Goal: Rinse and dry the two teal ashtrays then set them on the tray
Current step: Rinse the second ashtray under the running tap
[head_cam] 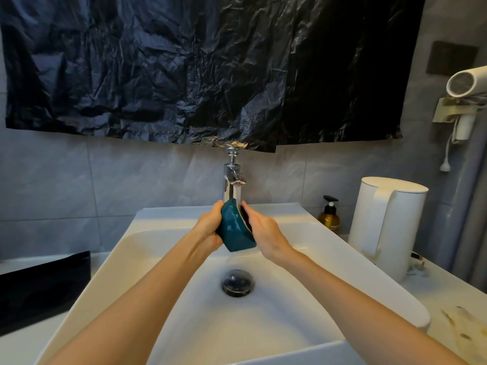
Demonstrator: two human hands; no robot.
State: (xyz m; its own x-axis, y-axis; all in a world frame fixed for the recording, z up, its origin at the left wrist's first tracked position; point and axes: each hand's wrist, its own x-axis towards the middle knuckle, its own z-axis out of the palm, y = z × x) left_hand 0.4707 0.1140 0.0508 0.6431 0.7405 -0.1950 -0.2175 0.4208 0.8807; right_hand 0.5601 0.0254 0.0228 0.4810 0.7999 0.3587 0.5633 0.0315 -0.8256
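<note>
Bathroom, grey matt tile wall (131, 185) w/ a crinkled glossy black plastic sheet (210, 69) hung over the upper part. Far left on the white counter (21, 349): a dark glossy box-like thing (44, 285), flat-faced, sharp-edged; maybe the tray, can't tell. Centre: white basin (110, 259), smooth glazed, rounded-rectangular, w/ a dark round drain plug (238, 283) in the bottom & a chrome tap (232, 177) at the back, water running.

Left hand (210, 227) has its fingers curled round the outer wall of one teal ashtray (235, 230), held on edge right under the stream, above the basin. Ashtray looks like glazed ceramic: shiny, faceted sides, pale gold-ish rim, dark inside. Right hand (263, 233) clamps the rim from the open side, thumb on top, its other fingers mostly hidden behind the dish.

Right of the basin: amber pump bottle (329, 219), tall white cylindrical kettle (387, 227), matt plastic by the look, & a white hair dryer (466, 80) in a brass-tone wall holder.

Progress: early, I reckon. Ashtray no. 1 is mid-rinse; drying not begun, no cloth in view. 2nd ashtray not in view, so its state is unknown. Nothing set on any tray yet, as far as shows
</note>
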